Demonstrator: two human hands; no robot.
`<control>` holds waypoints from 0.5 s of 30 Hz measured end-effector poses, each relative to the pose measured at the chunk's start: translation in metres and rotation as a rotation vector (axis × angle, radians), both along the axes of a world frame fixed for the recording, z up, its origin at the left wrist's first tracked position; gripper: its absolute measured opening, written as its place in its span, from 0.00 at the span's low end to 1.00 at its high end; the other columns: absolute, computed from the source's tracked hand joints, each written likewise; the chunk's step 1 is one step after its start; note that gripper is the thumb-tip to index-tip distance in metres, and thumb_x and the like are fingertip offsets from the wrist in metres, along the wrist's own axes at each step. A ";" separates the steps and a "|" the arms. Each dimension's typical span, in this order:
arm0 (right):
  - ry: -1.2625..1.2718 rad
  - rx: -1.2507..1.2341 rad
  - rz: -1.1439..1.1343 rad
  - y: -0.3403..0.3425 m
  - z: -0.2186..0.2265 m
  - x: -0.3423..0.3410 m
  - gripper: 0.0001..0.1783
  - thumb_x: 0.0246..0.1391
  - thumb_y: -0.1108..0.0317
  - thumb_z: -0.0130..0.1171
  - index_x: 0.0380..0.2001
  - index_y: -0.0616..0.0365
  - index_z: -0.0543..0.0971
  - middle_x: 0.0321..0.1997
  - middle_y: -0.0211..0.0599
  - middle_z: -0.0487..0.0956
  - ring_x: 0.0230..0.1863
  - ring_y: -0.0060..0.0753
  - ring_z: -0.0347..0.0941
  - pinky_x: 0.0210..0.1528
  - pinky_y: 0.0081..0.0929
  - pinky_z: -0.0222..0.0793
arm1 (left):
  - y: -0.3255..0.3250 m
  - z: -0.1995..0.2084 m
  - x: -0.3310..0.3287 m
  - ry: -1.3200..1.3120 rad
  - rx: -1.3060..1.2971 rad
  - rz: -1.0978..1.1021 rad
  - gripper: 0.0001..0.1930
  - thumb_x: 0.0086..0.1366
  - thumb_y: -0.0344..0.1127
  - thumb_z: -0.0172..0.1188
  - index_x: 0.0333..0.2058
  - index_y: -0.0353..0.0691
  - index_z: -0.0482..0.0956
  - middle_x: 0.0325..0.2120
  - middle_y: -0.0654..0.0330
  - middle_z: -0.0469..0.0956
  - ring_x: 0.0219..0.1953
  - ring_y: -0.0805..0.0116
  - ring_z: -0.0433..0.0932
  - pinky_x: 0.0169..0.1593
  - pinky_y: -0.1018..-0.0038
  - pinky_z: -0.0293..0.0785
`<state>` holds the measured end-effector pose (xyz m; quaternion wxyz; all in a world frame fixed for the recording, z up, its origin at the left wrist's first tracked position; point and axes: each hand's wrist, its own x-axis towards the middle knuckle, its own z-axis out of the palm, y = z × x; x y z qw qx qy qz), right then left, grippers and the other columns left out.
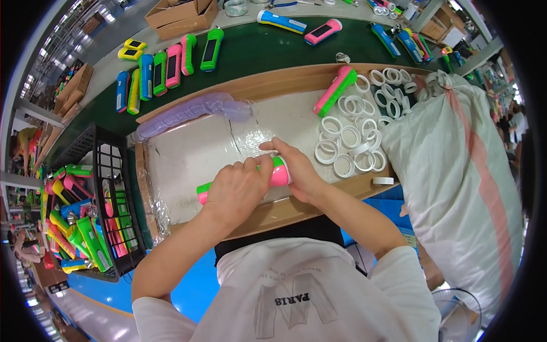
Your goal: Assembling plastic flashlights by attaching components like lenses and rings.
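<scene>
A green and pink flashlight (pixel 279 175) lies across my front, held above the cardboard tray. My left hand (pixel 238 188) wraps over its body from above, fingers closed. At the flashlight's wide end my right hand (pixel 301 174) closes round the head, where a white rim shows against the palm. Its index finger and thumb reach beyond the far side; part of the grip is hidden. Loose white rings (pixel 350 135) lie to the right in the tray. Another pink and green flashlight (pixel 336 91) rests tilted at the tray's far right.
The shallow cardboard tray (pixel 188 165) carries a roll of clear purplish plastic (pixel 194 115). A black crate (pixel 122 228) full of flashlights stands left. Several flashlights (pixel 174 65) line the green belt (pixel 245 54) beyond. A big white sack (pixel 456 171) bulges on the right.
</scene>
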<state>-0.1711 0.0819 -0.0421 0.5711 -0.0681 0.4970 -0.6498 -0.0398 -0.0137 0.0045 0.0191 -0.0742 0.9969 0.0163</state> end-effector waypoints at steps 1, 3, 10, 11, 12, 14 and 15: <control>0.013 -0.038 0.028 0.007 0.005 0.003 0.23 0.67 0.53 0.41 0.53 0.59 0.71 0.49 0.40 0.77 0.50 0.33 0.74 0.55 0.30 0.68 | 0.001 0.007 0.005 -0.008 0.003 -0.006 0.23 0.53 0.38 0.64 0.44 0.30 0.71 0.26 0.47 0.78 0.28 0.47 0.80 0.31 0.61 0.77; 0.760 -0.361 0.186 0.032 0.027 0.004 0.26 0.65 0.55 0.42 0.59 0.61 0.67 0.60 0.51 0.71 0.59 0.44 0.70 0.60 0.35 0.66 | 0.000 0.036 0.014 -0.091 0.643 0.075 0.23 0.54 0.40 0.64 0.45 0.31 0.71 0.27 0.45 0.79 0.30 0.44 0.79 0.35 0.58 0.76; 0.029 0.002 -0.014 0.018 0.014 -0.015 0.20 0.65 0.63 0.41 0.46 0.65 0.76 0.44 0.42 0.78 0.48 0.36 0.75 0.55 0.34 0.68 | 0.012 0.008 -0.023 0.058 -0.013 -0.039 0.18 0.55 0.31 0.58 0.45 0.30 0.71 0.23 0.52 0.77 0.25 0.61 0.82 0.25 0.71 0.77; 0.025 0.059 -0.081 0.009 0.012 -0.016 0.20 0.65 0.63 0.40 0.46 0.66 0.76 0.44 0.39 0.77 0.48 0.34 0.73 0.55 0.31 0.67 | 0.004 0.004 -0.029 0.067 -0.025 -0.045 0.18 0.55 0.31 0.58 0.45 0.30 0.71 0.23 0.52 0.77 0.25 0.61 0.82 0.25 0.71 0.77; 0.026 0.057 -0.088 0.010 0.015 -0.019 0.20 0.65 0.63 0.40 0.46 0.66 0.76 0.44 0.39 0.77 0.48 0.34 0.73 0.55 0.31 0.67 | 0.003 0.001 -0.027 0.130 -0.044 -0.048 0.19 0.54 0.31 0.59 0.45 0.31 0.71 0.24 0.53 0.78 0.25 0.60 0.82 0.26 0.69 0.77; 0.603 -0.143 0.078 0.026 0.035 -0.015 0.20 0.65 0.63 0.41 0.47 0.67 0.75 0.48 0.39 0.77 0.52 0.33 0.71 0.56 0.29 0.65 | 0.014 0.005 -0.009 0.171 -0.046 -0.047 0.20 0.53 0.32 0.60 0.44 0.31 0.71 0.26 0.53 0.78 0.26 0.59 0.81 0.27 0.68 0.78; 0.707 -0.203 0.052 0.038 0.052 -0.006 0.21 0.62 0.61 0.46 0.48 0.67 0.75 0.50 0.44 0.76 0.53 0.38 0.72 0.56 0.31 0.66 | 0.017 0.020 -0.005 0.226 0.154 -0.073 0.21 0.51 0.33 0.62 0.45 0.33 0.71 0.27 0.54 0.77 0.27 0.59 0.81 0.28 0.68 0.78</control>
